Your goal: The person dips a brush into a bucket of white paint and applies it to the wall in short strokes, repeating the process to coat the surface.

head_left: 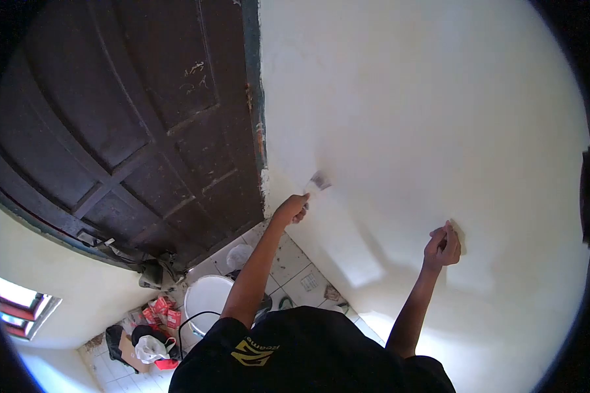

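Observation:
My left hand (pixel 292 210) is closed around a putty knife (pixel 318 182), whose widening blade lies against or very close to the white wall (pixel 400 124). The blade looks pale near my fingers and dark toward its edge, and it is slightly blurred. Its handle is hidden in my grip. Farther right, my right hand (pixel 443 246) is held close to the same wall with its fingers curled together. Whatever those fingers may hold, I cannot make out. Both arms reach forward, well apart.
A dark brown panelled door (pixel 131 124) stands left of the wall, its frame edge (pixel 255 85) chipped. Below are a white bucket (pixel 206 295), red packets (pixel 167 312), a white bag (pixel 152 348) and tiled floor (pixel 294 262). A small window (pixel 26 308) is at lower left.

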{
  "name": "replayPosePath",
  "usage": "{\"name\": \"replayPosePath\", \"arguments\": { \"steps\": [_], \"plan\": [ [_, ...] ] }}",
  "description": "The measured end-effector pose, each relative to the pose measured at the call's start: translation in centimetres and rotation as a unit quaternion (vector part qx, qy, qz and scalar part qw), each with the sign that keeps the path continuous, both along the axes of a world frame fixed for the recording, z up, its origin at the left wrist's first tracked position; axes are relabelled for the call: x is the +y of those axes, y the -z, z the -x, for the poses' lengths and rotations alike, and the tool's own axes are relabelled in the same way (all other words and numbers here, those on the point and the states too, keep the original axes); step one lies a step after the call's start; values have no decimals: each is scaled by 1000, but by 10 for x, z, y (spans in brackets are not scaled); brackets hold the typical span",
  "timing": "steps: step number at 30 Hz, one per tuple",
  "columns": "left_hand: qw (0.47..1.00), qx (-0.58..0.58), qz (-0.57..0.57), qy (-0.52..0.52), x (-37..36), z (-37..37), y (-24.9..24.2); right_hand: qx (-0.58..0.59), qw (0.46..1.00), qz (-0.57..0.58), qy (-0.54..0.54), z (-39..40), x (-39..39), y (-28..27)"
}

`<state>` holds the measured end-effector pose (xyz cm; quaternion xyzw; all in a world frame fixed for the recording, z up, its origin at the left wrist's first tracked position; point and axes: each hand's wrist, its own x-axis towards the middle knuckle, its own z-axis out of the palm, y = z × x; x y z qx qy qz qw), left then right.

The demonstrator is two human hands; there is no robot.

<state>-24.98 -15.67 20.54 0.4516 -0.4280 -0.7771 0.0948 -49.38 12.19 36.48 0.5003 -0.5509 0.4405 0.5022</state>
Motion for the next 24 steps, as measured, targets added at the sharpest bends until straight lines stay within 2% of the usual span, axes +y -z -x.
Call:
{"name": "replayPosePath", "arguments": {
  "steps": [3,4,6,8,12,14,15,16,17,20,24],
  "plan": [
    [997,-36,71,-2,-5,-6,-17,2,1000,-19,0,3,5,0],
    [993,-6,113,35,-9,-5,-29,4,1000,-31,-1,4,5,1],
    [989,109,73,67,-15,1,-81,10,1000,-24,7,4,5,0],
    [984,149,70,69,-13,7,-145,16,1000,-15,15,1,2,-1],
    [981,110,148,64,-1,4,-224,-2,999,-8,41,7,6,7],
    [955,256,140,55,4,-1,-246,-28,998,-11,56,5,4,11],
    [956,253,136,54,5,-2,-259,-11,999,-7,51,1,2,5],
    [939,316,127,58,4,-2,-275,9,999,-2,47,-1,0,1],
    [915,380,117,63,2,1,-282,11,999,-3,48,-1,2,4],
    [919,377,93,64,-7,18,-278,-45,998,-13,39,3,6,9],
    [948,314,22,50,-11,25,-199,-34,999,-1,-18,1,1,3]
  ]
}}
